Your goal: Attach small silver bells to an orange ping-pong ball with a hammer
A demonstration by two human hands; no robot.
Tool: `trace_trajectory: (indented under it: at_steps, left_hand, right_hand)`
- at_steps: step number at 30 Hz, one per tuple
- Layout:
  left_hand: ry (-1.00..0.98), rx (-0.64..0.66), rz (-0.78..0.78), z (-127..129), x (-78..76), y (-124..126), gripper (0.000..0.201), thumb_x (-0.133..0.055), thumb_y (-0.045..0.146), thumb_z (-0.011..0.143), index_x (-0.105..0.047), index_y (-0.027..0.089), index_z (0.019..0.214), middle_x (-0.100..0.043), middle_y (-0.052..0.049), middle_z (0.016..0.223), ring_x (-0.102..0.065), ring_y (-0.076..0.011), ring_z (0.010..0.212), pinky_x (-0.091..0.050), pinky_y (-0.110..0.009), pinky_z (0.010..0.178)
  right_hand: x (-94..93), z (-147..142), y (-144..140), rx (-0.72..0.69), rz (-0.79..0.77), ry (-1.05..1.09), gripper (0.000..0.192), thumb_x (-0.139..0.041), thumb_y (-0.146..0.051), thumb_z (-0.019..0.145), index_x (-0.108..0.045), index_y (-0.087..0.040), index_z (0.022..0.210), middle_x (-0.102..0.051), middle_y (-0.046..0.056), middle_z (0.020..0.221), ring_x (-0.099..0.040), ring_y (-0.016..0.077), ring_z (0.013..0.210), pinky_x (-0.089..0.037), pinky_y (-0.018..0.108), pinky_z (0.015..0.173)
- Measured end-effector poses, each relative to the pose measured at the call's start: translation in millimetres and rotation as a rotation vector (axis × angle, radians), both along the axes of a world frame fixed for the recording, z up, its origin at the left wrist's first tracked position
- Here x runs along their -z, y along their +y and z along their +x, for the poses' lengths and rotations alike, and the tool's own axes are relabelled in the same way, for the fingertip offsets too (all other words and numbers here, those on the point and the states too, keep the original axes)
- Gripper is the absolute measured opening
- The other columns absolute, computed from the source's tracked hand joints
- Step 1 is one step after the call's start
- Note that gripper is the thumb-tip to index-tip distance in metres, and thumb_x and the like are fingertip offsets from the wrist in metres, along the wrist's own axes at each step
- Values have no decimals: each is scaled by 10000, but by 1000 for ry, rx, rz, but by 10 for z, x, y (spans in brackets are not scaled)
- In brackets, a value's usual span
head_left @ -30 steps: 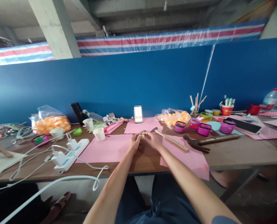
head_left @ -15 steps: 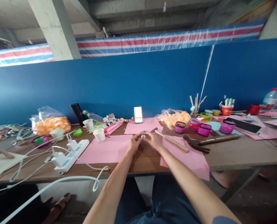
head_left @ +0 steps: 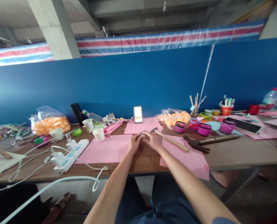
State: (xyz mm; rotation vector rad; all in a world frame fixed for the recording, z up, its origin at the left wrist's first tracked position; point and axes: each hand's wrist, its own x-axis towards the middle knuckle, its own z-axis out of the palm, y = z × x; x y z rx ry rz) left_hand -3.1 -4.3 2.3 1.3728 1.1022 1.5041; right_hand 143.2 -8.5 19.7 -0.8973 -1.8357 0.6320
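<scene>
Close together over the middle of the table, my left hand (head_left: 135, 143) and my right hand (head_left: 151, 142) pinch a small shiny metal piece (head_left: 142, 134) between their fingertips. It is silvery and too small for me to name its kind. Both hands are closed on it, and the fingers cover part of it. Just beyond my right hand lies a small hammer (head_left: 172, 141) with a pale wooden handle. Pink paper sheets (head_left: 105, 149) lie at either side of my hands.
A claw hammer (head_left: 213, 141) and purple containers (head_left: 203, 129) lie at the right. At the left are a white power strip (head_left: 76, 157) with looping cables, a paper cup (head_left: 99, 134) and a bag of orange balls (head_left: 50, 124). Another person's hand shows at the far left edge.
The metal piece has turned a little between my fingertips, and a rounded gold-coloured part seen earlier no longer shows. My hands have stayed in nearly the same place.
</scene>
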Motion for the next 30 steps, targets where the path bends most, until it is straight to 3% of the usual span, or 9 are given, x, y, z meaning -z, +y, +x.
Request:
trace_trajectory:
  at_steps: [9, 18, 30]
  left_hand:
    - [-40, 42, -32, 7, -26, -41, 361, -696, 333, 596, -652, 150, 904, -685, -84, 883, -623, -209, 831, -471, -342, 788]
    - [123, 63, 79, 9, -39, -10, 302, -556, 362, 732, -657, 172, 945, -668, -71, 956, -595, -231, 909, -451, -357, 818]
    - [-4, 124, 22, 2, -7, -14, 407, -676, 337, 622, -630, 140, 975, -676, -92, 924, -616, -240, 874, -465, -370, 801]
  right_hand:
    - [-61, 15, -42, -9, 17, -23, 359, -554, -213, 738, -554, -222, 1097, -627, 51, 1046, -567, 195, 986, -408, 345, 890]
    - [-27, -6, -46, -9, 16, -21, 465, -572, -214, 724, -488, -228, 1180, -576, 61, 1150, -536, 202, 1051, -405, 338, 909]
    - [-24, -8, -39, -11, 55, -34, 398, -562, -184, 726, -541, -211, 1123, -622, 57, 1069, -581, 199, 968, -435, 342, 862]
